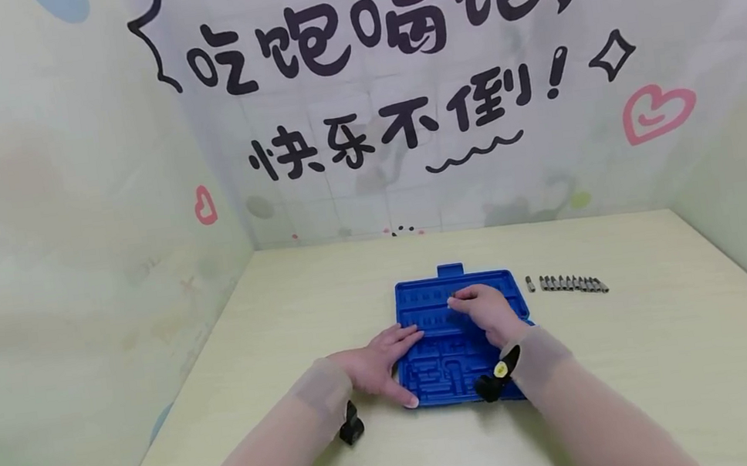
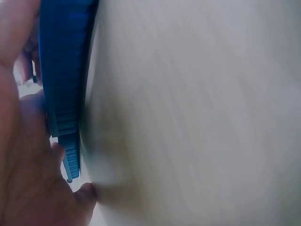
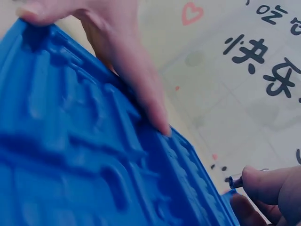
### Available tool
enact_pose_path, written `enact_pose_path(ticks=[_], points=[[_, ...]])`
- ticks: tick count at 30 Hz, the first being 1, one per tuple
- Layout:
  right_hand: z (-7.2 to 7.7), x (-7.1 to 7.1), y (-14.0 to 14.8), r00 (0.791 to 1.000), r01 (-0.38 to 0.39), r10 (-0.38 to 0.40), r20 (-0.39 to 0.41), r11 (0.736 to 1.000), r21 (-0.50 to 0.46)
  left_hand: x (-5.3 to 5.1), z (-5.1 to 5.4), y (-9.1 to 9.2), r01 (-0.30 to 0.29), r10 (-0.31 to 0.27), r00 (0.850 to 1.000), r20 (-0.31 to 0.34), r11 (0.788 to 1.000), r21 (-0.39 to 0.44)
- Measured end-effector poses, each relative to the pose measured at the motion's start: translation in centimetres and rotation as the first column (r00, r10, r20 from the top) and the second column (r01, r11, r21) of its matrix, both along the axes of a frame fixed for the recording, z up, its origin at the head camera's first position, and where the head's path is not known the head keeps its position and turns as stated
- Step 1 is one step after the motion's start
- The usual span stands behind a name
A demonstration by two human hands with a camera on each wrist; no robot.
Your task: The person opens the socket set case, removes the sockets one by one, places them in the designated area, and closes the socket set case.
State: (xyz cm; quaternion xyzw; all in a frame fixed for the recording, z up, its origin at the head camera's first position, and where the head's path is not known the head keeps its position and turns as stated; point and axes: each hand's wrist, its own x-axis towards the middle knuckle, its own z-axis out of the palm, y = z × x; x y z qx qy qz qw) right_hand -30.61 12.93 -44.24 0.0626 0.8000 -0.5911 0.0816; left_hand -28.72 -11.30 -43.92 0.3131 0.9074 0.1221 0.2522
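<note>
A blue plastic tool case [image 1: 453, 367] lies unfolded on the table, its moulded recesses facing up. My left hand [image 1: 379, 364] rests spread along the case's left side, thumb at the near corner and extended fingers on the edge farther back. Over the far half of the case, my right hand [image 1: 488, 312] pinches a small metal screwdriver bit [image 3: 235, 182] between thumb and finger. In the right wrist view the bit is held above the case's far edge, apart from the recesses. The left wrist view shows the case's ridged side wall [image 2: 68, 70] beside my left palm.
To the right of the case, several metal bits [image 1: 572, 285] lie in a slanting row, with a single bit [image 1: 530, 284] nearer the case. A printed backdrop [image 1: 383, 201] stands behind the table [image 1: 324, 286]. Both wrists carry black camera mounts [image 1: 350, 425].
</note>
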Motion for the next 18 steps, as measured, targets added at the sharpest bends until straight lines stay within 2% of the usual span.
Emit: enact_pose_path(ticks=[6, 13, 18], points=[[1.2, 0.2, 4.1, 0.999, -0.030, 0.030, -0.028, 0.999, 0.020, 0.0, 0.0, 0.1, -0.010, 0.010, 1.000, 0.006, 1.000, 0.009], [1.7, 0.4, 10.3, 0.999, 0.035, -0.033, -0.024, 0.995, 0.090, 0.0, 0.0, 0.1, -0.007, 0.007, 1.000, 0.006, 1.000, 0.008], [1.8, 0.2, 14.8, 0.999, 0.051, -0.053, 0.006, 0.990, 0.130, 0.0, 0.0, 0.0, -0.011, 0.011, 1.000, 0.010, 1.000, 0.010]])
